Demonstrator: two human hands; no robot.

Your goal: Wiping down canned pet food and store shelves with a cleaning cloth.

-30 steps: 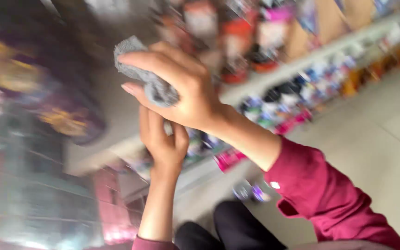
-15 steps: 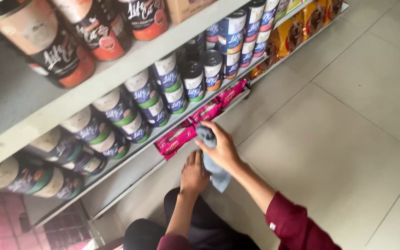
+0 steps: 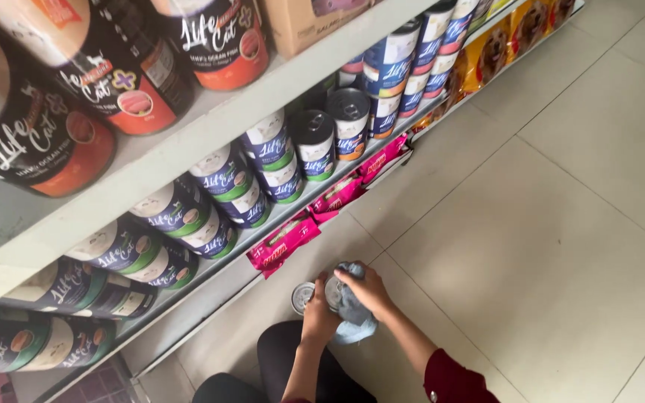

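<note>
Grey-blue cloth is bunched in my right hand, fingers curled tight around it, pressing it against a small tin can low down just above the tiled floor. My left hand wraps the can from below, fingers closed on its side, silver lid showing. Just beyond lie pink pouches along the bottom shelf edge. Above them stand rows of stacked cans, and larger dark tubs sit on the top shelf.
</note>
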